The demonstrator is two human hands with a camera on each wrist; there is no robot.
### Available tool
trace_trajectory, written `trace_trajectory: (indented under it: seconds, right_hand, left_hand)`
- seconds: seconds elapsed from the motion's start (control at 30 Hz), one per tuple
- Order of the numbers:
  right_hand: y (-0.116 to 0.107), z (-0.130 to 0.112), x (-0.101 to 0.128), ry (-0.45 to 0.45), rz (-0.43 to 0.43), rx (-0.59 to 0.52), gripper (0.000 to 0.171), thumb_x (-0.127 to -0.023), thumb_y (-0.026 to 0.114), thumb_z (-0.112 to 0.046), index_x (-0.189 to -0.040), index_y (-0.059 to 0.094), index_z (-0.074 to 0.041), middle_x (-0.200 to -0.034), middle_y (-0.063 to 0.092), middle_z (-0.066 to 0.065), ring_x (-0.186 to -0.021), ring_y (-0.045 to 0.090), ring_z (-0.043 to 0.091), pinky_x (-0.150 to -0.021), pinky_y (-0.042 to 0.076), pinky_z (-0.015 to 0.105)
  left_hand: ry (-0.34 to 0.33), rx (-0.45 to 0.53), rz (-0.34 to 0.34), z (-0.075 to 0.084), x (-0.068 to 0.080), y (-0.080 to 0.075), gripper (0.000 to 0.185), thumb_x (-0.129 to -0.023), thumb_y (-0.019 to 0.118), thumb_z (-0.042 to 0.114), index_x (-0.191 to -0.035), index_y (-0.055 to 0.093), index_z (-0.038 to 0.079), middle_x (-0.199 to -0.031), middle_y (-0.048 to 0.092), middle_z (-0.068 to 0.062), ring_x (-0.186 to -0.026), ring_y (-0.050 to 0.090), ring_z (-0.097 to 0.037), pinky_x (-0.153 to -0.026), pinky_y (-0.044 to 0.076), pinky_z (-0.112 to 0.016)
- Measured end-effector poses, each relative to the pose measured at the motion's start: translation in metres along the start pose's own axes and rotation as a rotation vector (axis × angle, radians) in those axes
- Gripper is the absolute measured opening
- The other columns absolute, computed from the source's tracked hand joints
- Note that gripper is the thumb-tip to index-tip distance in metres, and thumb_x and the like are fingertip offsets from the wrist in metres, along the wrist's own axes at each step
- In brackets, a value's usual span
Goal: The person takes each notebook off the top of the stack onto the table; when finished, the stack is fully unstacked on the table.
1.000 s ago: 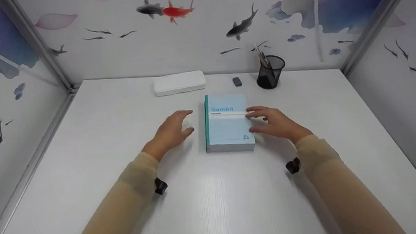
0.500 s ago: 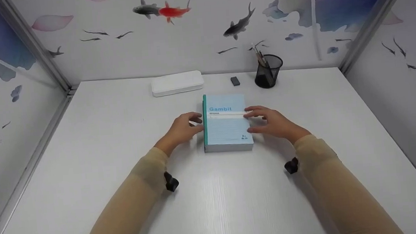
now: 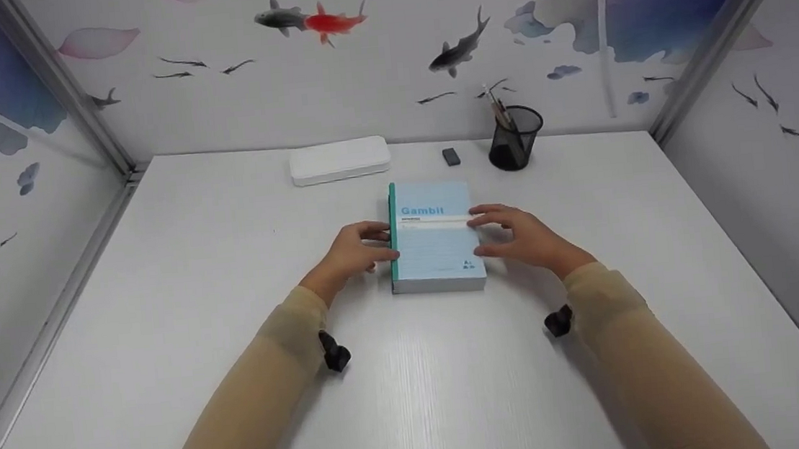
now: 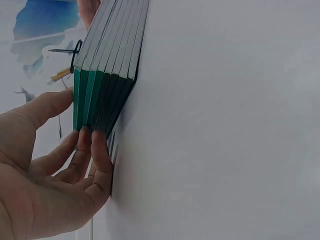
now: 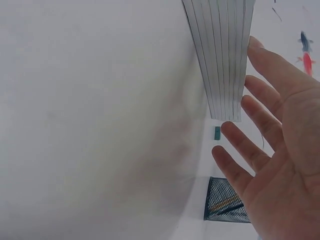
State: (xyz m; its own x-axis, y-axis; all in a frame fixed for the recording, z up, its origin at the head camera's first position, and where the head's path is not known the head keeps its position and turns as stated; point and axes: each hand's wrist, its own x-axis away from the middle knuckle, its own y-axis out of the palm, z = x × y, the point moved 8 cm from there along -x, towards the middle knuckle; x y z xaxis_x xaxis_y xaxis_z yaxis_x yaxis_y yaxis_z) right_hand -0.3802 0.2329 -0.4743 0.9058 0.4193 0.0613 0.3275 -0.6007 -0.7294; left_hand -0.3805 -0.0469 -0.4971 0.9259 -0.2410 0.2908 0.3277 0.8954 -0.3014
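A stack of several thin light-blue notebooks with green spines lies flat in the middle of the white desk; the top cover reads "Gambit". My left hand rests against the spine side, its fingers touching the green spines and its thumb near the top edge. My right hand is at the opposite side with its fingers straight and spread, beside the white page edges. Neither hand is curled round the stack.
At the back of the desk lie a white oblong case, a small dark eraser and a black mesh pen cup with pens. Partition walls painted with fish enclose the desk on three sides.
My left hand has moved right across the desk and now touches the stack's spine side. The right hand has stayed at the page edge.
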Motion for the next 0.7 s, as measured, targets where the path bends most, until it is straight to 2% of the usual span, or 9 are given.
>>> trace_trajectory:
  seconds: [0.17,0.27,0.4,0.6,0.7]
  right_hand:
    - [-0.003,-0.003,0.0,-0.017,0.018,0.013,0.054,-0.09,0.081,-0.04,-0.139,0.065,-0.024,-0.164,0.041,-0.005,-0.155,0.033,0.029,-0.125,0.028,0.058]
    - [-0.003,-0.002,0.0,-0.018,0.022,0.02,0.054,-0.091,0.08,-0.041,-0.139,0.065,-0.024,-0.165,0.039,-0.004,-0.156,0.031,0.029,-0.125,0.027,0.057]
    - [-0.002,0.002,0.002,-0.027,0.019,0.018,0.056,-0.092,0.078,-0.04,-0.143,0.061,-0.025,-0.165,0.04,-0.004,-0.155,0.033,0.026,-0.124,0.032,0.055]
    - [0.002,0.004,0.004,-0.032,-0.003,-0.001,0.064,-0.092,0.079,-0.037,-0.149,0.053,-0.027,-0.162,0.044,-0.005,-0.145,0.045,0.027,-0.12,0.037,0.054]
    - [0.003,0.002,0.004,-0.032,-0.019,0.01,0.064,-0.092,0.079,-0.037,-0.15,0.052,-0.027,-0.162,0.043,-0.005,-0.146,0.044,0.027,-0.122,0.035,0.054]
  left_hand:
    - [-0.012,-0.014,-0.001,0.006,0.0,-0.001,0.062,-0.088,0.082,0.015,-0.145,0.056,0.011,-0.136,0.064,-0.006,-0.104,0.067,-0.021,-0.079,0.057,-0.031]
    - [-0.025,-0.023,-0.001,0.008,0.0,-0.001,0.061,-0.089,0.081,0.013,-0.144,0.056,0.01,-0.136,0.064,-0.006,-0.104,0.068,-0.022,-0.083,0.057,-0.032]
    - [-0.028,-0.004,0.021,0.008,0.001,-0.003,0.058,-0.088,0.081,0.011,-0.142,0.058,0.009,-0.134,0.065,-0.007,-0.106,0.067,-0.022,-0.091,0.057,-0.034]
    - [-0.058,0.084,0.058,0.004,0.006,-0.008,0.058,-0.086,0.081,0.006,-0.141,0.06,0.011,-0.133,0.066,-0.006,-0.116,0.066,-0.022,-0.098,0.057,-0.035]
    - [-0.078,0.125,0.046,0.004,0.008,-0.011,0.063,-0.086,0.08,0.004,-0.145,0.058,0.011,-0.136,0.065,-0.006,-0.119,0.066,-0.022,-0.099,0.058,-0.034]
